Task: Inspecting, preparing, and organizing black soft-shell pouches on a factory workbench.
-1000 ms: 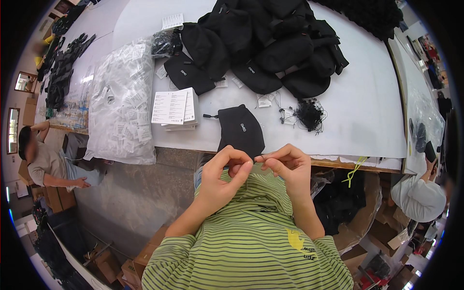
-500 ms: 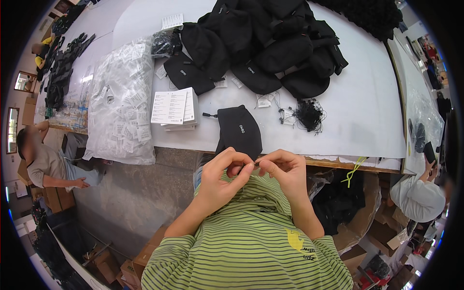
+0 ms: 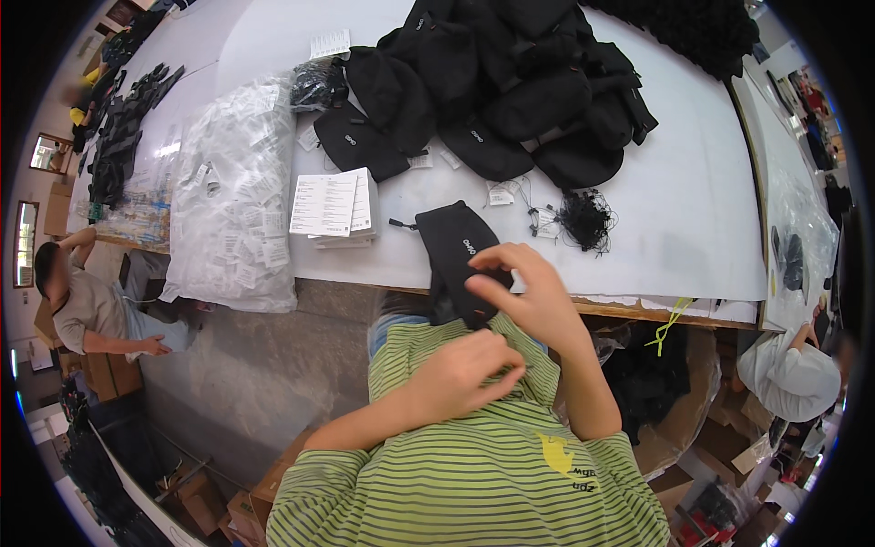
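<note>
A black zip pouch (image 3: pixel 448 251) with a small pale logo hangs over the front edge of the white table, its zip pull sticking out at the upper left. My right hand (image 3: pixel 538 296) is over the pouch's right side, thumb and fingers apart. Below the pouch's lower end, close against my striped shirt, my left hand (image 3: pixel 463 372) has its fingers curled in. Whatever the left fingers hold, if anything, is hidden. A stack of white printed cards (image 3: pixel 324 205) stands to the left of the pouch, and a tangle of black tag strings (image 3: pixel 586 221) lies to the right.
Many black pouches (image 3: pixel 510 100) are heaped at the back of the table. A clear plastic bag of white labels (image 3: pixel 232 201) lies at the left. Under the table's right side is an open carton (image 3: pixel 697 383) with black items. Two people are at the far left and right.
My hands have parted from a shared pinch at the pouch's lower edge. The right moved up over the pouch; the left dropped toward my shirt. The pouch has shifted slightly right and down.
</note>
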Demonstrator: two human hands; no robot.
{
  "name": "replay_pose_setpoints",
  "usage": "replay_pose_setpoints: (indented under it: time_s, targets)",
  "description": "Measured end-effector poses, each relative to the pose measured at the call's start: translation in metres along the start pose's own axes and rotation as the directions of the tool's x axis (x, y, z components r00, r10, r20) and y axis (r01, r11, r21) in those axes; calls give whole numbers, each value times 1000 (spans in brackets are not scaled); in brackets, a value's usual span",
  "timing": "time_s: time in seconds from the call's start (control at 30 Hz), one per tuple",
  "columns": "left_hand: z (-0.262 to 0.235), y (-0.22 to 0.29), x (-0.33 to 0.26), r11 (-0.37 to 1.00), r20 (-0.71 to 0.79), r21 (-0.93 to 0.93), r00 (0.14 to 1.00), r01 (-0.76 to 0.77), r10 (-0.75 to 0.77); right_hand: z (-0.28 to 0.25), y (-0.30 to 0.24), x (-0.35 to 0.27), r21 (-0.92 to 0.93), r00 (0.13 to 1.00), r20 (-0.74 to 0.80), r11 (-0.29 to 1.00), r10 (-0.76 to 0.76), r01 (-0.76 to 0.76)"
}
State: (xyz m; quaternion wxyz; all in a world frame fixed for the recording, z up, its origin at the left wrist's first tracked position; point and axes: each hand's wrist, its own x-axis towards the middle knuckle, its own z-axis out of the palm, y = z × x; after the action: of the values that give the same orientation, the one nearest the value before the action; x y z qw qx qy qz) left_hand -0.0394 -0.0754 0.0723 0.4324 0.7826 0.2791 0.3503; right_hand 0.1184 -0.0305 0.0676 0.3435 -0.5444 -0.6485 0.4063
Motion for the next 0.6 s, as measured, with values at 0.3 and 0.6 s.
replay_pose_setpoints:
  time_s: [0.3,0.6]
  targets:
    - [4,-7,-3,1000,107,-2,994,-29,29,19,34,-6,-437,1000,27,899,-6,17]
    - [-31,-65,-5,904,-9,340,962,259,-272,-16,53,-1,-111,995,38,990,88,-84]
